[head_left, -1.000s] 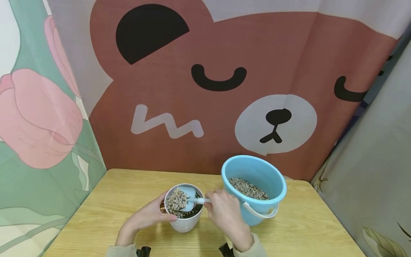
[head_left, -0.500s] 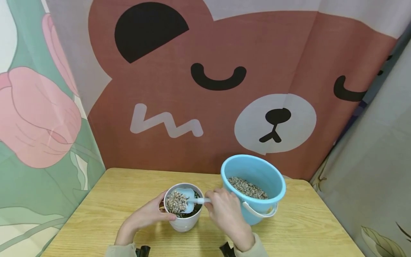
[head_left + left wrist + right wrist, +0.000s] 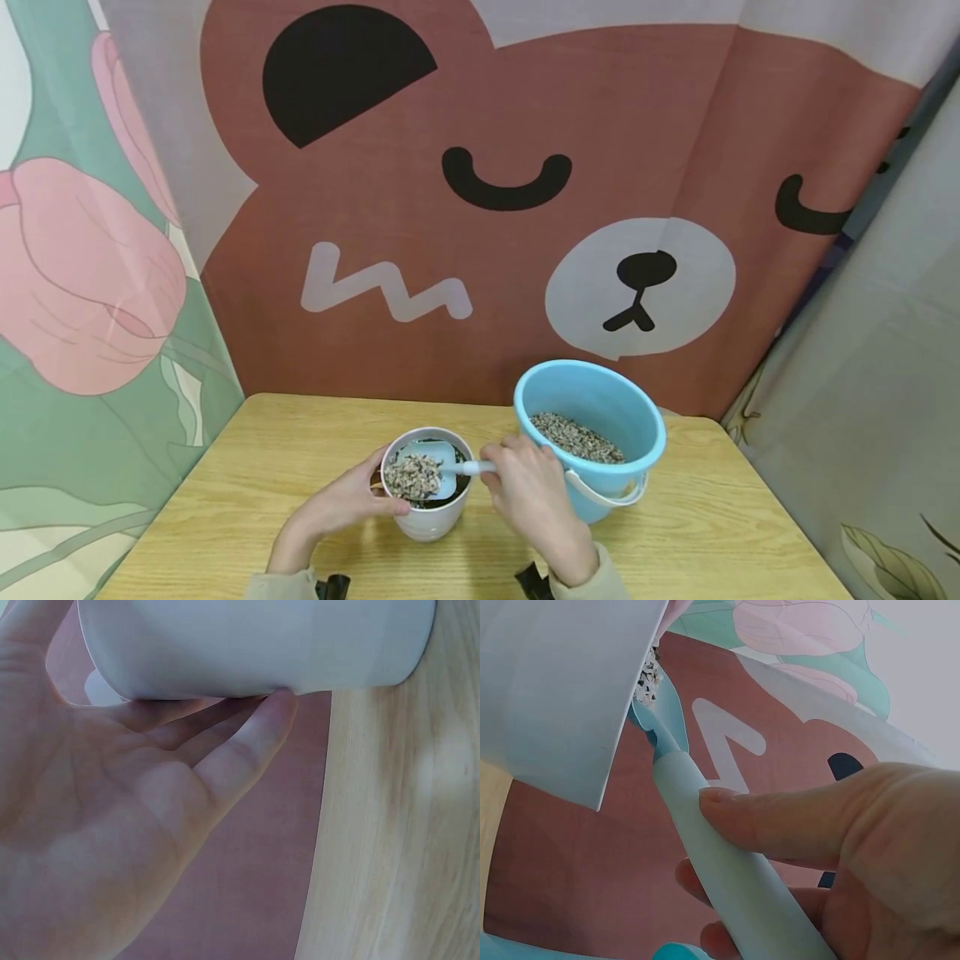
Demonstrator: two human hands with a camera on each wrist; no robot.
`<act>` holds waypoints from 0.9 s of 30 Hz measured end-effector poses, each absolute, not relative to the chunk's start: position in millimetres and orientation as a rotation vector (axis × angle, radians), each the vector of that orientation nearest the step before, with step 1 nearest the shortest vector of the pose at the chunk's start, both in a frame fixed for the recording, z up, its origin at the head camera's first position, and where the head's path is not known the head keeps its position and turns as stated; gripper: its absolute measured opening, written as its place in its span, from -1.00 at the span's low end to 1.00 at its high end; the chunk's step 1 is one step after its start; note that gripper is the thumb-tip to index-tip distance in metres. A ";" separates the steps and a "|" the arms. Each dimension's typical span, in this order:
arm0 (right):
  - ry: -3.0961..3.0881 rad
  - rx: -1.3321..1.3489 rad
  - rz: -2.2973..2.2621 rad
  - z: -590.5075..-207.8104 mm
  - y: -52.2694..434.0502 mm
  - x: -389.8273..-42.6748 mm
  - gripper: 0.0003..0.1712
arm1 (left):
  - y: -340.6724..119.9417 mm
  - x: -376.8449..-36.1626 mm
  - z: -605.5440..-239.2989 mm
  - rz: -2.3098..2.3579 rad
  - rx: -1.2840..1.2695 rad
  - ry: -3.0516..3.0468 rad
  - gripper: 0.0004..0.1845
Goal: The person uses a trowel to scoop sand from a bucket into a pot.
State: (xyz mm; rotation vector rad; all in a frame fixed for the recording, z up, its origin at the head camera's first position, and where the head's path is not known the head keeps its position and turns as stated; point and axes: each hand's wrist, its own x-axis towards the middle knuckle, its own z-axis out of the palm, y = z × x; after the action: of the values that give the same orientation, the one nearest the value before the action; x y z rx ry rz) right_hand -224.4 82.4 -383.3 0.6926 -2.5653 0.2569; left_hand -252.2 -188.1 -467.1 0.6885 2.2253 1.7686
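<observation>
A white pot (image 3: 427, 515) stands on the wooden table (image 3: 255, 467), with dark soil and pale gravel inside. My left hand (image 3: 333, 507) wraps its fingers round the pot's left wall; in the left wrist view the fingertips (image 3: 270, 712) press against the pot (image 3: 255, 645). My right hand (image 3: 528, 493) pinches the pale handle (image 3: 474, 468) of a small light-blue scoop (image 3: 438, 457) that lies over the pot's mouth, carrying gravel (image 3: 414, 477). In the right wrist view, thumb and fingers (image 3: 780, 825) grip the handle (image 3: 727, 877) beside the pot's rim (image 3: 555, 697).
A light-blue bucket (image 3: 600, 392) with a white bail handle, partly filled with gravel (image 3: 576, 438), stands just right of my right hand. Printed curtains close off the table at the back, left and right. Bare tabletop lies to the left and front right.
The gravel heap on the scoop has sunk lower into the pot's mouth. Both hands stay almost where they were.
</observation>
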 end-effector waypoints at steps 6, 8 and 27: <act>-2.575 0.685 0.272 -382.2 83.4 -224.2 -0.85 | -188.4 -253.8 -468.8 1.764 0.695 2.229 0.01; -2.575 0.683 0.278 -381.9 84.0 -224.2 -0.84 | -188.5 -253.9 -469.2 1.760 0.694 2.232 0.02; -2.524 0.652 0.251 -380.5 89.9 -224.4 -0.82 | -188.6 -254.1 -469.0 1.765 0.690 2.219 0.02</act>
State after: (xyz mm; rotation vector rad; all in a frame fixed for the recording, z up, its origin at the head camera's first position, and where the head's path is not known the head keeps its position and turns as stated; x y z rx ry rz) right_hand -224.4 89.9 -380.5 0.6519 -2.5245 0.2514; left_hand -254.1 -188.6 -469.0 0.6901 2.2192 1.7653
